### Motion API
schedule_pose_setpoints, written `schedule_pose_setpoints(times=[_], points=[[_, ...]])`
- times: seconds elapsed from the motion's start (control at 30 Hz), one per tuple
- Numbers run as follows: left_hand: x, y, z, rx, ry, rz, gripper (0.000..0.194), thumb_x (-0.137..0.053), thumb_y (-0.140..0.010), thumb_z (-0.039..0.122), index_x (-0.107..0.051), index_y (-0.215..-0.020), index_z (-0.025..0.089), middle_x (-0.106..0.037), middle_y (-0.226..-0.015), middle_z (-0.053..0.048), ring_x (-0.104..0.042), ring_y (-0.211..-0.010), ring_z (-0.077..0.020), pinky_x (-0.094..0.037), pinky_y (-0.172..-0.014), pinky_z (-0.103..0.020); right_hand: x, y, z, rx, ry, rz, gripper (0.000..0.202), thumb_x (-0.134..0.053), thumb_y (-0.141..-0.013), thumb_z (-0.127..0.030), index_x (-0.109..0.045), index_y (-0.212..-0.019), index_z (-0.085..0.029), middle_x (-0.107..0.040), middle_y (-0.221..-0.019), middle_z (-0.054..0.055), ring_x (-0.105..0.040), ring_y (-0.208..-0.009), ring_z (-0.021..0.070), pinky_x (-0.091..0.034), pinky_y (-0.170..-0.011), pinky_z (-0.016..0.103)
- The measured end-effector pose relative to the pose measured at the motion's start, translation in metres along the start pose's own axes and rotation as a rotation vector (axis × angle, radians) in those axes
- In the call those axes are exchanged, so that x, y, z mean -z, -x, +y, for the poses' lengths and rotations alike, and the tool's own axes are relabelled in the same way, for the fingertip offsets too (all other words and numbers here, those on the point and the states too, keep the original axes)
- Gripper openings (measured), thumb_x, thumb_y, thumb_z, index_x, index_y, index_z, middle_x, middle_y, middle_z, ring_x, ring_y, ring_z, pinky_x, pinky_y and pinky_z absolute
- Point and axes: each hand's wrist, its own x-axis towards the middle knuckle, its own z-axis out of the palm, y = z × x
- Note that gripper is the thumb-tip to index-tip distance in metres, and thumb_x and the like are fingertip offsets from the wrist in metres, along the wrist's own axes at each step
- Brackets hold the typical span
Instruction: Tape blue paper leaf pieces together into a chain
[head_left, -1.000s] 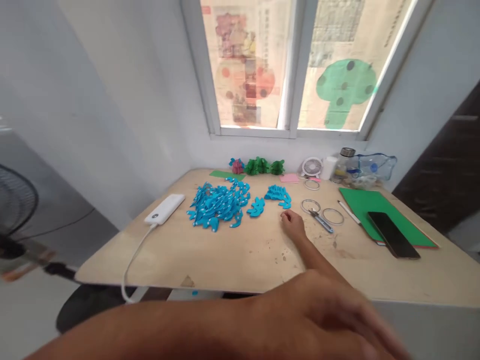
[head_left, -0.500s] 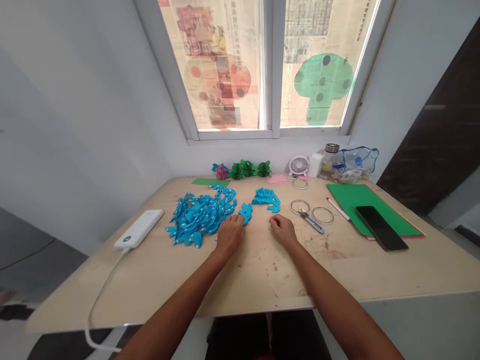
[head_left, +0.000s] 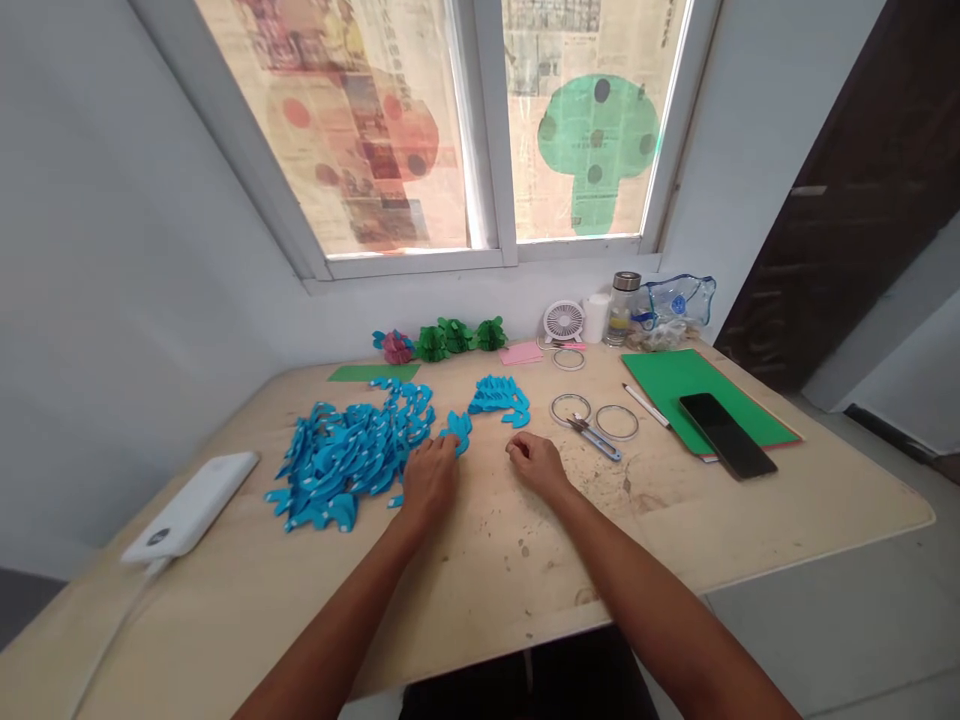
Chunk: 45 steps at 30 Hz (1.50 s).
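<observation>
On the table's left lies a large heap of blue paper cut-outs, lobed in outline and marked with small white patches. My left hand rests at the right side of this heap, its fingers bent down onto a small blue cut-out and partly covering it. Across a short gap, my right hand lies on the wood with its fingers curled and the thumb against them. Whatever it may pinch is too small to make out. Just beyond the hands sits a row of overlapping blue cut-outs.
Right of my right hand lie a utility knife, metal rings, a white pen, green sheets and a phone. A power bank is far left. Green paper shapes, a fan and a bottle line the wall.
The camera view has turned to the right, so everything sits further left in the picture. Both hands keep nearly the same places on the table, my left still at the small blue cut-out.
</observation>
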Motion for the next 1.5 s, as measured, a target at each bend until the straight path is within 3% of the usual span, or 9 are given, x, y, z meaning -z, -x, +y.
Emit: schedule_pose_setpoints(times=[0.27, 0.4, 0.53, 0.77, 1.03, 1.23, 1.4, 1.5], points=[[-0.007, 0.003, -0.001, 0.218, 0.390, 0.050, 0.027, -0.048, -0.069, 0.011, -0.052, -0.095, 0.020, -0.065, -0.082, -0.002, -0.060, -0.086, -0.0196, -0.042, -0.070, -0.028, 0.001, -0.002, -0.001, 0.000, -0.002, -0.027, 0.017, -0.046, -0.076, -0.026, -0.061, -0.069, -0.021, -0.062, -0.065, 0.000, -0.053, -0.062, 0.0134, -0.033, -0.057, 0.022], [-0.009, 0.006, -0.002, 0.252, 0.528, 0.107, 0.029, -0.050, -0.069, 0.013, -0.050, -0.098, 0.019, -0.065, -0.081, -0.001, -0.060, -0.085, -0.0175, -0.043, -0.072, -0.027, 0.002, -0.002, -0.003, -0.014, 0.004, -0.022, 0.017, -0.047, -0.075, -0.026, -0.061, -0.069, -0.020, -0.062, -0.065, 0.000, -0.053, -0.061, 0.0133, -0.032, -0.055, 0.022], [-0.004, -0.001, -0.001, 0.277, 0.393, 0.152, 0.033, -0.051, -0.072, 0.020, -0.049, -0.106, 0.019, -0.064, -0.095, -0.006, -0.056, -0.096, -0.0231, -0.042, -0.077, -0.032, 0.003, -0.002, -0.005, -0.021, 0.000, -0.031, 0.017, -0.046, -0.075, -0.026, -0.061, -0.069, -0.020, -0.061, -0.064, -0.001, -0.053, -0.060, 0.0131, -0.033, -0.055, 0.022], [0.001, -0.016, 0.003, 0.263, 0.214, -0.022, 0.038, -0.052, -0.073, 0.021, -0.047, -0.110, 0.020, -0.062, -0.105, -0.010, -0.054, -0.101, -0.0266, -0.039, -0.075, -0.033, 0.005, 0.000, -0.006, 0.008, 0.018, -0.043, 0.017, -0.046, -0.075, -0.026, -0.061, -0.068, -0.020, -0.060, -0.063, -0.001, -0.052, -0.060, 0.0127, -0.033, -0.056, 0.022], [-0.009, -0.005, 0.009, 0.287, 0.255, 0.091, 0.036, -0.048, -0.073, 0.012, -0.051, -0.108, 0.022, -0.064, -0.101, -0.007, -0.055, -0.101, -0.0238, -0.037, -0.080, -0.033, 0.004, 0.000, -0.006, 0.009, 0.036, -0.049, 0.016, -0.047, -0.074, -0.024, -0.062, -0.069, -0.021, -0.062, -0.065, 0.000, -0.053, -0.062, 0.0133, -0.033, -0.057, 0.022], [-0.012, -0.009, 0.002, 0.341, 0.545, 0.175, 0.028, -0.049, -0.071, 0.011, -0.061, -0.094, 0.021, -0.068, -0.087, -0.004, -0.062, -0.087, -0.0199, -0.043, -0.075, -0.029, 0.004, 0.000, -0.006, 0.014, 0.031, -0.047, 0.016, -0.047, -0.074, -0.024, -0.062, -0.068, -0.021, -0.063, -0.066, 0.000, -0.053, -0.063, 0.0138, -0.034, -0.058, 0.022], [-0.013, -0.012, -0.001, 0.398, 0.957, 0.170, 0.016, -0.055, -0.068, 0.021, -0.065, -0.079, 0.019, -0.069, -0.081, -0.003, -0.063, -0.077, -0.0184, -0.048, -0.071, -0.029, 0.003, 0.000, -0.006, 0.008, 0.009, -0.028, 0.018, -0.046, -0.076, -0.026, -0.063, -0.071, -0.021, -0.063, -0.067, 0.000, -0.054, -0.063, 0.0137, -0.036, -0.059, 0.022], [-0.017, -0.011, 0.003, 0.411, 1.061, 0.164, 0.020, -0.053, -0.069, 0.026, -0.064, -0.081, 0.016, -0.068, -0.076, -0.003, -0.063, -0.070, -0.0174, -0.050, -0.061, -0.027, 0.002, 0.000, -0.006, 0.008, -0.041, -0.009, 0.020, -0.046, -0.076, -0.028, -0.064, -0.074, -0.020, -0.063, -0.067, 0.000, -0.054, -0.064, 0.0136, -0.037, -0.060, 0.022]])
